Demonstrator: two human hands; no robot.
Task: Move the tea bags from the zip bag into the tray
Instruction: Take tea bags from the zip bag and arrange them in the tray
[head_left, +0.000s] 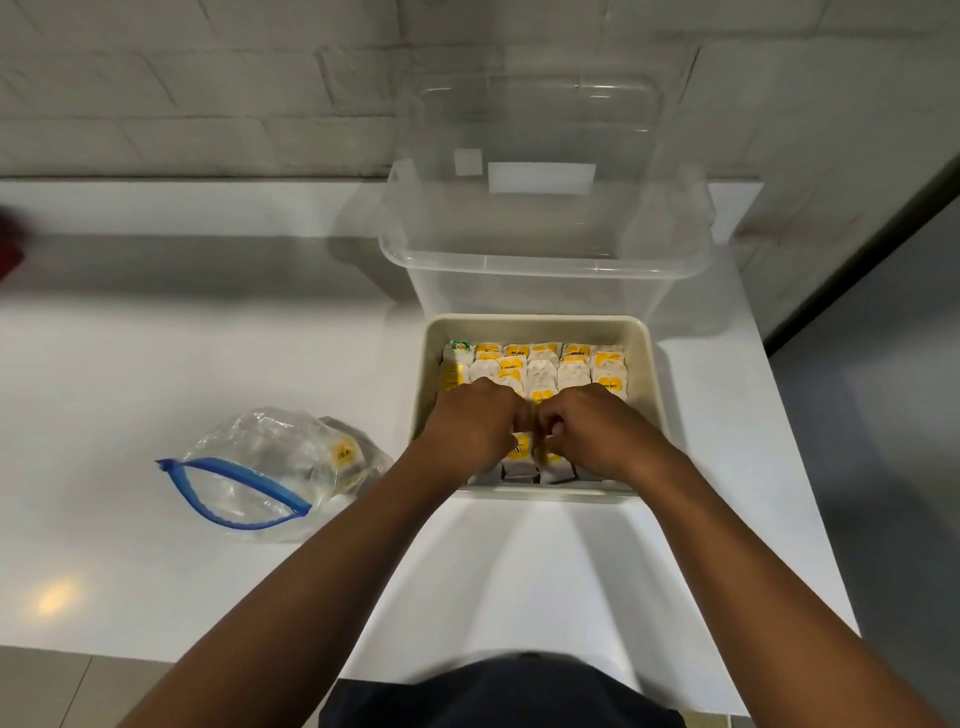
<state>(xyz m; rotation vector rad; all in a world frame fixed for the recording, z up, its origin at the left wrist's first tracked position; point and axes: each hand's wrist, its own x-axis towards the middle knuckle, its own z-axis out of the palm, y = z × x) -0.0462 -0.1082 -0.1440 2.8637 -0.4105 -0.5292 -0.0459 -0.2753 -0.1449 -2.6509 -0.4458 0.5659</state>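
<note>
We see a white brick wall (208, 104) behind a glossy white counter (182, 338); grey floor (883, 415) lies to its right.

Clear plastic bin (545, 249) on white counter (208, 364), brick wall (208, 88) behind, dark red object (8, 249) at left edge

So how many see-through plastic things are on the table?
2: a clear plastic storage box behind the beige tray, and a clear zip bag with a blue seal left of the tray.
</note>
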